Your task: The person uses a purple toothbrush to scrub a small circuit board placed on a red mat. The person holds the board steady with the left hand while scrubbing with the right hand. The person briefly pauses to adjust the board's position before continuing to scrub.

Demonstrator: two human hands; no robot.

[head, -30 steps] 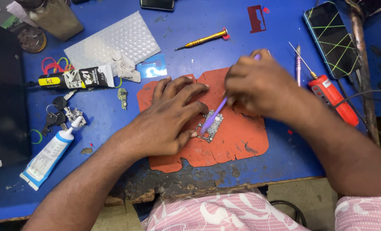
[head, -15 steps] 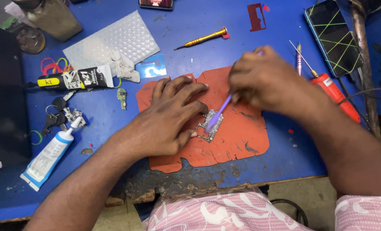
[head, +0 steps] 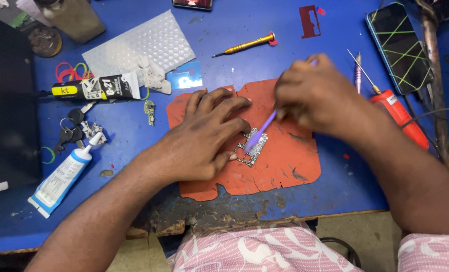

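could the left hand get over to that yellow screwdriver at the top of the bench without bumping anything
Probably yes. The left hand rests flat on the orange mat, holding no tool, and the blue bench between it and the yellow screwdriver looks bare. It would have to let go of the small circuit board.

A white tube with a blue label [head: 59, 180] lies at the left edge of the blue table. Above it lies a black, yellow and white glue tube [head: 96, 87], touching a bubble-wrap sheet [head: 140, 46]. A dark phone screen crossed with green lines [head: 398, 46] rests top right.
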